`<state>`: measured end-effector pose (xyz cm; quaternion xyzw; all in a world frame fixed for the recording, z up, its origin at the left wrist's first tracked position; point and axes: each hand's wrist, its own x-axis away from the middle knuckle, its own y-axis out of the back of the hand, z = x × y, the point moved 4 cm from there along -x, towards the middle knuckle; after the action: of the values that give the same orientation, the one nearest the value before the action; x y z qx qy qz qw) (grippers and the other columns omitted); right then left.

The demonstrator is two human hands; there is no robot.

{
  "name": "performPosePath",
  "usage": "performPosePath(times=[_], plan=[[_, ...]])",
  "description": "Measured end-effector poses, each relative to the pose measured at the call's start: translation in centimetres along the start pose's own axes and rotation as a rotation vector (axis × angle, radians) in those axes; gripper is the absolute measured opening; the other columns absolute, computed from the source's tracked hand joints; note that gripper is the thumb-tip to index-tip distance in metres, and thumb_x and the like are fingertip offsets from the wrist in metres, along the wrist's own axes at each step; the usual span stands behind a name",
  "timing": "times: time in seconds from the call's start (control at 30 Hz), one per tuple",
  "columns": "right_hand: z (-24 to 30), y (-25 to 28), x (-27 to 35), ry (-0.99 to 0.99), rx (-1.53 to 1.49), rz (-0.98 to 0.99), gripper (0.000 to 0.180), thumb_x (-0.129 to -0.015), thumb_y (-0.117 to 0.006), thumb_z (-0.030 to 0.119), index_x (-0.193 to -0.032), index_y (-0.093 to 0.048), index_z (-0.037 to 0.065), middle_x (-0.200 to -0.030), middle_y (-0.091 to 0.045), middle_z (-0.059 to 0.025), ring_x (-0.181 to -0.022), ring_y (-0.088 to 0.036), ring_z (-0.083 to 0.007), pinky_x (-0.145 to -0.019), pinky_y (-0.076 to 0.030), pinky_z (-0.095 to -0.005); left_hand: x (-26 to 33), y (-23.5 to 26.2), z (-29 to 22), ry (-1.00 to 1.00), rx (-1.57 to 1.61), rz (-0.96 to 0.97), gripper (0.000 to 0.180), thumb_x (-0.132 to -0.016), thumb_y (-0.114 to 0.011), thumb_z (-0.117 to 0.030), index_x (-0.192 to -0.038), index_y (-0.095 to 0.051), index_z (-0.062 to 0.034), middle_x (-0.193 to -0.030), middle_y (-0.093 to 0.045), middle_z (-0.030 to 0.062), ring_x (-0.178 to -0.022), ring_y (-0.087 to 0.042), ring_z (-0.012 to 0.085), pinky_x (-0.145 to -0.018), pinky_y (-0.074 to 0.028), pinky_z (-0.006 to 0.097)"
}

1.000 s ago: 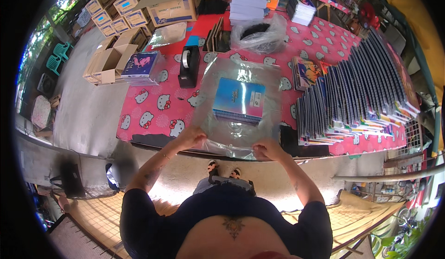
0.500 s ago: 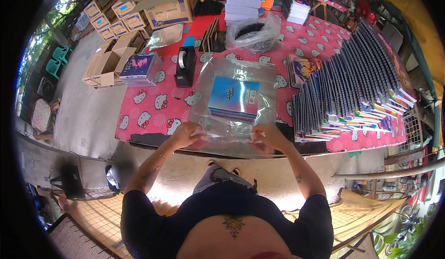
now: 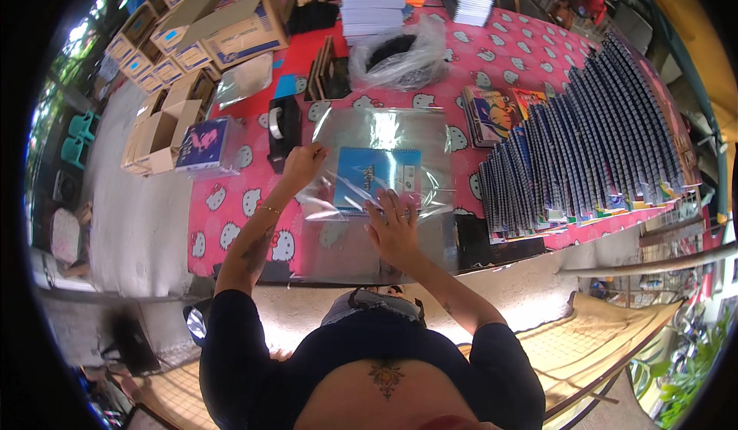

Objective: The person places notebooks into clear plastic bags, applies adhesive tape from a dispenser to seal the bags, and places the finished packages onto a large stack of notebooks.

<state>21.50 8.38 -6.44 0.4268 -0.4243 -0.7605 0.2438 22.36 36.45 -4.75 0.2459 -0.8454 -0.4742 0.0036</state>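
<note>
A blue spiral notebook (image 3: 369, 170), probably the top of a small stack, lies under clear plastic film (image 3: 327, 234) in front of me on the table. The film's near part is folded up over the notebook's lower half. My right hand (image 3: 393, 230) rests on the film at the notebook's near edge, fingers spread. Beside the black tape dispenser (image 3: 285, 141), my left hand (image 3: 306, 165) is raised with its fingers drawn together at the film's left side. Whatever those fingers pinch, if anything, is too small to make out.
Spiral notebooks (image 3: 576, 145) stand in a long leaning row at right, beside colourful notebooks (image 3: 492, 115). Wrapped purple notebooks (image 3: 204, 145) and open cartons (image 3: 238, 34) are at left. Beyond the film lie a plastic-wrapped black coil (image 3: 396, 53) and a paper stack (image 3: 373, 11).
Both hands have left the film's near edge. The left went up and leftward to the tape dispenser; the right now lies flat over the notebook. The film's near part is folded over.
</note>
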Motion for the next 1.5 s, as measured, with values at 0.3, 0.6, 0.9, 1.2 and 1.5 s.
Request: performPosePath(times=[0.3, 0.6, 0.9, 1.2, 1.5], plan=[[-8.0, 0.2, 0.9, -0.443, 0.308, 0.288, 0.063, -0.088, -0.061, 0.039, -0.144, -0.043, 0.014, -0.152, -0.034, -0.0158, -0.139, -0.032, -0.0374, -0.104, -0.029, -0.0675, -0.5, -2.0, 2.6, 0.117, -0.113, 0.139, 0.027, -0.093, -0.059, -0.031, -0.09, -0.067, -0.0063, -0.078, -0.067, 0.0194, -0.076, -0.065, 0.043, -0.066, -0.05, 0.052], [-0.6, -2.4, -2.5, -0.217, -0.025, 0.248, 0.067, -0.088, -0.062, 0.045, -0.146, -0.042, 0.019, -0.153, -0.035, -0.0128, -0.142, -0.032, -0.0325, -0.107, -0.026, -0.0645, -10.0, -6.0, -7.6, -0.336, 0.001, 0.167, 0.01, -0.087, -0.058, -0.01, -0.092, -0.062, -0.0029, -0.089, -0.062, 0.0188, -0.083, -0.062, 0.0374, -0.079, -0.051, 0.046], [-0.6, -2.0, -2.7, -0.164, 0.027, 0.263, 0.069, -0.086, -0.065, 0.043, -0.146, -0.041, 0.019, -0.153, -0.034, -0.0125, -0.14, -0.035, -0.0321, -0.107, -0.029, -0.0638, -14.8, -14.6, -3.6, -0.326, -0.203, 0.242, 0.022, -0.078, -0.066, -0.013, -0.099, -0.067, -0.0046, -0.094, -0.064, 0.0136, -0.097, -0.062, 0.0338, -0.084, -0.052, 0.044], [-0.5, -2.2, -2.5, -0.143, 0.04, 0.207, 0.069, -0.083, -0.067, 0.045, -0.144, -0.043, 0.021, -0.15, -0.038, -0.0109, -0.138, -0.038, -0.0305, -0.107, -0.031, -0.062, -14.4, -12.9, -4.1, -0.474, -0.407, -0.008, 0.03, -0.078, -0.067, -0.014, -0.106, -0.064, -0.0052, -0.099, -0.067, 0.0132, -0.101, -0.063, 0.0308, -0.089, -0.044, 0.045], [-0.4, -1.8, -2.0, -0.104, 0.066, 0.214, 0.07, -0.085, -0.064, 0.048, -0.145, -0.042, 0.021, -0.149, -0.037, -0.0136, -0.138, -0.036, -0.0319, -0.107, -0.03, -0.0626, -11.9, -9.9, -7.8, -0.426, -0.282, 0.185, 0.022, -0.083, -0.061, -0.011, -0.103, -0.059, -0.0023, -0.085, -0.069, 0.0176, -0.088, -0.068, 0.0324, -0.075, -0.05, 0.048]])
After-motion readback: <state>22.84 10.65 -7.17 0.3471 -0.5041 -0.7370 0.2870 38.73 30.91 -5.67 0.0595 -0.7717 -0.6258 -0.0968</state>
